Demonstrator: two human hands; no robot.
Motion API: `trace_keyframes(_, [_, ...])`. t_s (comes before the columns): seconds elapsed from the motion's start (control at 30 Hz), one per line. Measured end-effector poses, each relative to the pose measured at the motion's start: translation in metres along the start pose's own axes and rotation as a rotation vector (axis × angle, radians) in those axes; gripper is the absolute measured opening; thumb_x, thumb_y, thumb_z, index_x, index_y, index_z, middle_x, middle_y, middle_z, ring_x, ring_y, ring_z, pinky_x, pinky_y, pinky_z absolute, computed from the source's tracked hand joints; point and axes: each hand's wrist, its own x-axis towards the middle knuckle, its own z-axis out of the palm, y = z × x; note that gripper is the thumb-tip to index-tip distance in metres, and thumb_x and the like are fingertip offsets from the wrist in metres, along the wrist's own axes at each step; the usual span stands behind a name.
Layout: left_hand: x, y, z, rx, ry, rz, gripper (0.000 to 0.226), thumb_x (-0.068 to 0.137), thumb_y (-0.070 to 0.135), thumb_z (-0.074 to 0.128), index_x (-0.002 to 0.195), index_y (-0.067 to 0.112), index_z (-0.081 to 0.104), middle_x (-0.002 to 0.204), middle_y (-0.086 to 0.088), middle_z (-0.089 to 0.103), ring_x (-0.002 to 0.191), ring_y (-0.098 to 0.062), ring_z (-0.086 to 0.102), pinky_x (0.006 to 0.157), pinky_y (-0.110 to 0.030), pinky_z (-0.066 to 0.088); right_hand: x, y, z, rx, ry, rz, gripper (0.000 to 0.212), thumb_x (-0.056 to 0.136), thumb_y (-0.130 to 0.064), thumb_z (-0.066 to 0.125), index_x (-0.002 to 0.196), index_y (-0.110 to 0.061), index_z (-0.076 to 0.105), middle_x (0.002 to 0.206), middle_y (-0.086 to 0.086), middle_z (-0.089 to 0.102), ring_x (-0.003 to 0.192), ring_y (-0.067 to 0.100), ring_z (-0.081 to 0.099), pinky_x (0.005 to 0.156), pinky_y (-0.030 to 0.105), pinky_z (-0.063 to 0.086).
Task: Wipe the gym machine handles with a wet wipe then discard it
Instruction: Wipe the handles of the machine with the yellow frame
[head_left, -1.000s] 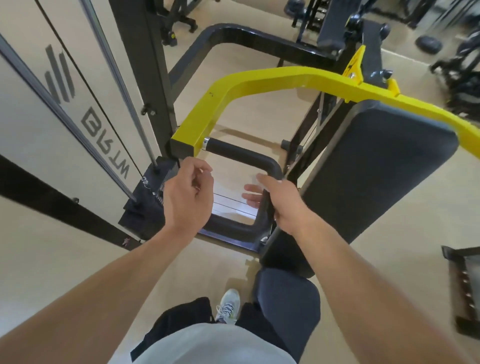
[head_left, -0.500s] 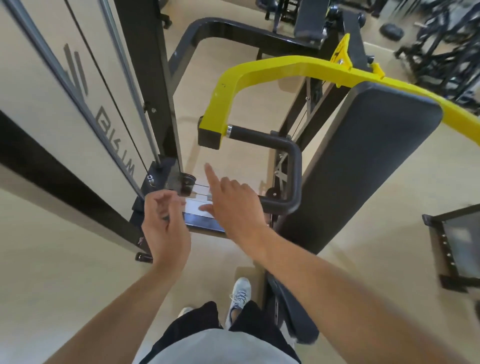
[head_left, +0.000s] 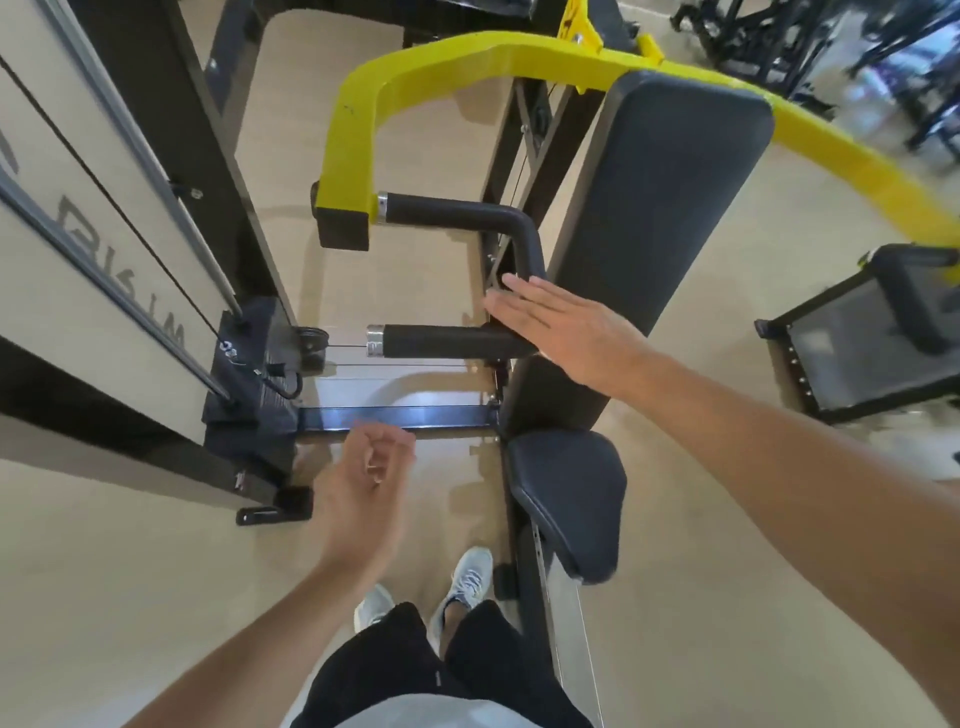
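A black padded handle (head_left: 457, 210) runs out of the yellow machine arm (head_left: 353, 119), bends down and returns as a lower black grip (head_left: 441, 340). My right hand (head_left: 561, 327) lies flat with fingers stretched, over the bend where the lower grip starts. My left hand (head_left: 363, 488) hangs lower, over the floor, with fingers loosely curled and nothing visible in them. No wet wipe shows in either hand.
The dark back pad (head_left: 665, 208) and seat (head_left: 571, 499) stand right of the handle. The weight stack frame (head_left: 171, 171) with cables is on the left. A black footplate (head_left: 862, 343) and other machines are at the right. My shoes (head_left: 467, 577) stand on beige floor.
My right hand has moved right and up onto the handle's bend. My left hand has dropped lower and away from the machine. The view has shifted back.
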Motion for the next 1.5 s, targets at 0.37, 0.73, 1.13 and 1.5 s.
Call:
trace_keyframes(0.37, [-0.032, 0.006, 0.085, 0.085, -0.688, -0.130, 0.028, 0.096, 0.030, 0.065, 0.123, 0.030, 0.060, 0.115, 0.009, 0.069, 0.105, -0.010, 0.066, 0.093, -0.028, 0.051, -0.132, -0.108, 0.010, 1.351, 0.258, 1.218, 0.014, 0.096, -0.012, 0.059, 0.084, -0.019, 0.058, 0.079, -0.001, 0.065, 0.063, 0.008, 0.050, 0.059, 0.030, 0.040])
trace_keyframes(0.73, [-0.125, 0.030, 0.187, 0.298, -0.890, 0.028, 0.015, 0.088, 0.042, 0.073, 0.089, 0.027, 0.071, 0.076, 0.010, 0.069, 0.070, -0.001, 0.063, 0.063, -0.011, 0.047, -0.285, -0.163, 0.006, 2.028, 0.491, 1.509, 0.018, 0.095, -0.009, 0.060, 0.110, -0.007, 0.070, 0.103, 0.014, 0.072, 0.090, 0.029, 0.072, 0.079, 0.041, 0.061])
trace_keyframes(1.13, [-0.179, 0.028, 0.290, 0.034, -0.751, -0.335, 0.019, 0.095, 0.020, 0.062, 0.104, 0.023, 0.078, 0.107, -0.006, 0.077, 0.105, -0.023, 0.072, 0.086, -0.032, 0.060, -0.407, -0.135, 0.040, 2.235, 0.365, 1.514, 0.030, 0.099, -0.029, 0.061, 0.084, -0.013, 0.082, 0.092, 0.013, 0.073, 0.086, 0.022, 0.068, 0.091, 0.042, 0.057])
trace_keyframes(1.5, [-0.111, 0.048, 0.347, -0.014, -0.752, -0.430, 0.032, 0.100, 0.006, 0.050, 0.101, 0.029, 0.073, 0.102, 0.004, 0.075, 0.098, -0.015, 0.071, 0.077, -0.026, 0.059, -0.367, -0.053, 0.066, 2.209, 0.716, 1.825, 0.008, 0.097, -0.016, 0.065, 0.095, -0.009, 0.068, 0.101, 0.010, 0.074, 0.097, 0.024, 0.070, 0.096, 0.040, 0.056])
